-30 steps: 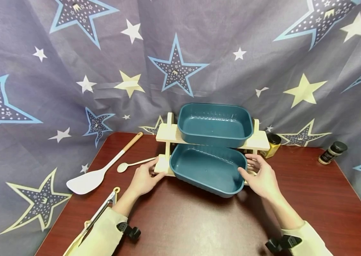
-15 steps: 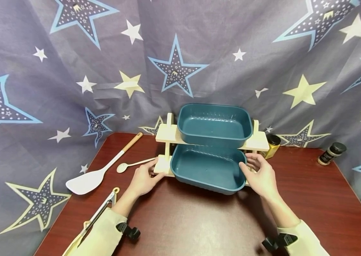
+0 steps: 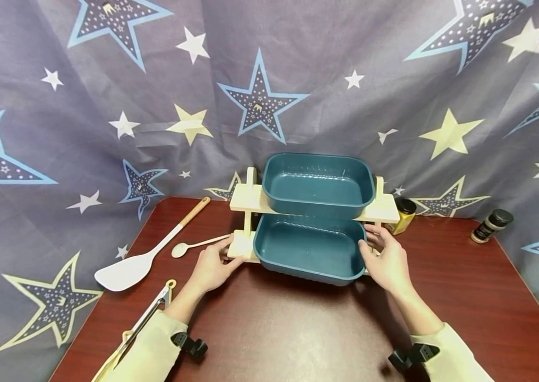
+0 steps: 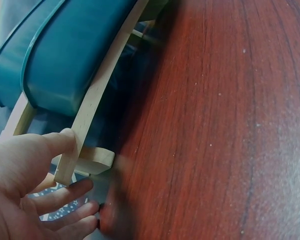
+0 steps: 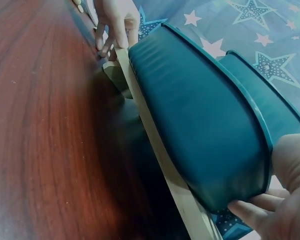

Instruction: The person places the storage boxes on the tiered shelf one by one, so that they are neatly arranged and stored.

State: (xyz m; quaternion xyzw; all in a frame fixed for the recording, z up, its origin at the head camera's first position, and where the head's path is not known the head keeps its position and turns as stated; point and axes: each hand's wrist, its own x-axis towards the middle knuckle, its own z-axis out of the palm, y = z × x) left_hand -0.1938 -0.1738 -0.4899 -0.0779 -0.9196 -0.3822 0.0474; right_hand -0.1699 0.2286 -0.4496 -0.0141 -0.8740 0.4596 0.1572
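Note:
A two-tier pale wooden rack (image 3: 245, 197) stands near the back of the table. On its upper shelf sits a deep teal rectangular dish (image 3: 319, 185). A similar lower dish (image 3: 309, 246) rests on the bottom board, its front overhanging the board's edge. My left hand (image 3: 213, 268) grips the left end of that bottom board (image 4: 97, 95), thumb over the front edge and fingers behind. My right hand (image 3: 387, 263) holds the right end of the lower dish, thumb at the rim and fingers against the outer end wall (image 5: 210, 185).
Left of the rack lie a white spatula (image 3: 128, 271) with a wooden handle, a small pale spoon (image 3: 180, 249) and tongs (image 3: 142, 321), partly under the left sleeve. Behind the right side stand a yellow jar (image 3: 402, 217) and a spice jar (image 3: 490, 227). A star-patterned curtain (image 3: 326, 122) hangs behind.
The lower dish's right front corner has swung back toward the rack, so the dish lies straighter on the board. My right hand has moved slightly with it; my left hand keeps its grip.

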